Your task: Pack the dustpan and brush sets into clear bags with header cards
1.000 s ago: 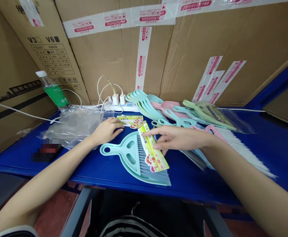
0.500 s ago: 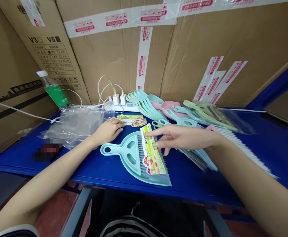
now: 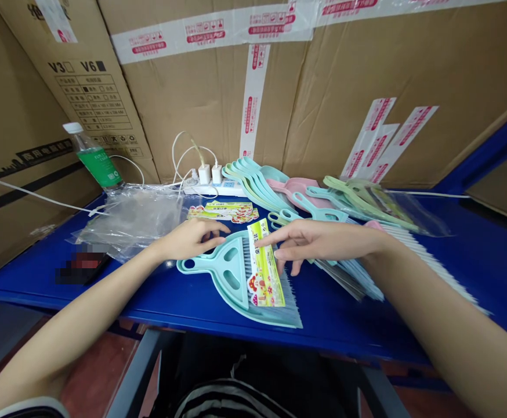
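Note:
A light-blue dustpan [image 3: 232, 306] lies near the front of the blue table, with a matching small brush [image 3: 221, 264] nested in it. Across the brush's grey bristles rests a yellow-green printed card [image 3: 266, 270] with mushroom drawings. My right hand [image 3: 312, 239] is over the card's upper part, fingers apart, the extended index finger at its surface; whether it presses is hard to tell. My left hand [image 3: 192, 238] hovers by the dustpan's handle, fingers bent and apart, holding nothing. Behind it is a pile of similar cards [image 3: 230, 210].
Stacked dustpans [image 3: 257, 186] and loose brushes [image 3: 349, 276] occupy the back and right. Clear plastic bags [image 3: 136, 217], a green-labelled bottle [image 3: 97, 159] and a power strip [image 3: 227, 189] with cables stand left and behind. Cardboard boxes [image 3: 210, 98] wall off the back.
My left hand has come off the card pile and shifted right and nearer the dustpan. The card on the bristles has turned slightly, its lower end moving left beneath my right hand.

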`<state>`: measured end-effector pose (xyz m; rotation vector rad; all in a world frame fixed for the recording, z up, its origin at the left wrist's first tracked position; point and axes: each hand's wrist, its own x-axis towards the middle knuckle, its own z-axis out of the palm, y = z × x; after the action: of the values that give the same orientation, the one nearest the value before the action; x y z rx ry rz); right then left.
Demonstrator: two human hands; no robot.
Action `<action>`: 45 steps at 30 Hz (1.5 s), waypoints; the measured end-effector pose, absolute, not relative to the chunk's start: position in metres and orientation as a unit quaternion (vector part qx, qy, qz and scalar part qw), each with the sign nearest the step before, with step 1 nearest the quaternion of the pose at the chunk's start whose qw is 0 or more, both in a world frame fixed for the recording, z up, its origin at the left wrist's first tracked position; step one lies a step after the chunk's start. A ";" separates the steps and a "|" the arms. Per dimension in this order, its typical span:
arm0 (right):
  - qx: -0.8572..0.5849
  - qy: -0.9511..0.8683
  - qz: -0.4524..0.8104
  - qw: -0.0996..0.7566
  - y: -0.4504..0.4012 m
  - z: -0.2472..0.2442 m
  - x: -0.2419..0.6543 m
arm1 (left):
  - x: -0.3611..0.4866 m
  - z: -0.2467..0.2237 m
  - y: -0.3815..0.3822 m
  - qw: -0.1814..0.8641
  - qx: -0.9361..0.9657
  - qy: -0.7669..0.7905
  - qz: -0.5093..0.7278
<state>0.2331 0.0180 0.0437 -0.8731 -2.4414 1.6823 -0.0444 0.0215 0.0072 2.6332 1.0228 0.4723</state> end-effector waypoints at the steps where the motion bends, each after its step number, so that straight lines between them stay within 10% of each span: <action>1: -0.281 -0.790 0.544 0.023 0.018 0.044 0.233 | -0.044 0.007 0.021 0.147 0.911 0.350 0.161; 31: -0.274 -0.864 0.419 -0.047 0.022 0.038 0.237 | -0.044 0.010 0.020 0.158 0.920 0.329 0.142; 38: -0.395 -0.901 0.168 0.055 0.006 0.038 0.224 | -0.044 0.009 0.021 0.149 0.922 0.329 0.139; 45: -0.409 -0.908 0.060 -0.070 -0.016 0.032 0.206 | -0.045 0.009 0.021 0.145 0.924 0.327 0.136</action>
<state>0.2064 -0.0162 0.0316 -1.3467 -2.9867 0.1978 -0.0445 0.0205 0.0093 2.6605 0.9431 0.3925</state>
